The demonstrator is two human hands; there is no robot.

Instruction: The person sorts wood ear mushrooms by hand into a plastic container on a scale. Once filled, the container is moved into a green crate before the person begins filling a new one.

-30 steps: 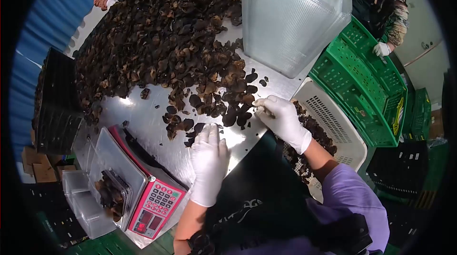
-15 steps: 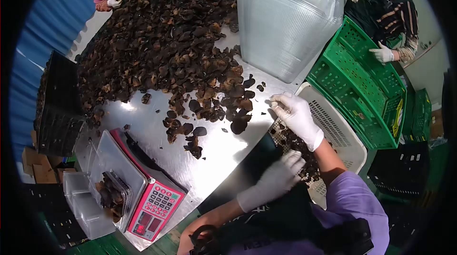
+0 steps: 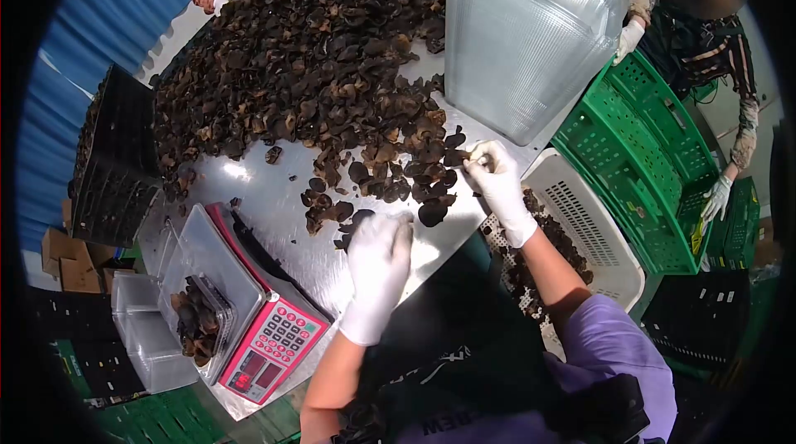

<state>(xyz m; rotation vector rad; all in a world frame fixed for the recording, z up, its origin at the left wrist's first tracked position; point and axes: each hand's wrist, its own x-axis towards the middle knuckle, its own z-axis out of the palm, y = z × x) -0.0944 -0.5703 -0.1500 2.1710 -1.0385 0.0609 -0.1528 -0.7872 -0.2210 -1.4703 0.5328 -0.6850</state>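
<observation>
Both my hands wear white gloves. My left hand [image 3: 380,266] is over the table's near side, fingers curled together at the edge of some loose dark wood ear mushroom pieces [image 3: 327,210]. What lies under its fingertips is hidden. My right hand [image 3: 497,191] is raised above the table edge, thumb and fingers pinched together, beside the right end of the scattered pieces. Anything in that pinch is too small to make out. The large mushroom heap [image 3: 307,54] spreads over the metal table [image 3: 282,187].
A red scale [image 3: 278,344] bears a clear tub of mushrooms [image 3: 199,320]. Stacked clear containers [image 3: 531,46] stand at the back right. A white basket [image 3: 618,257] holds fragments; a green crate [image 3: 638,170] adjoins it. Two other gloved people work at the far side.
My left hand has moved from over the basket up and left to the mushroom pieces. My right hand has shifted slightly left and up. The view has turned slightly.
</observation>
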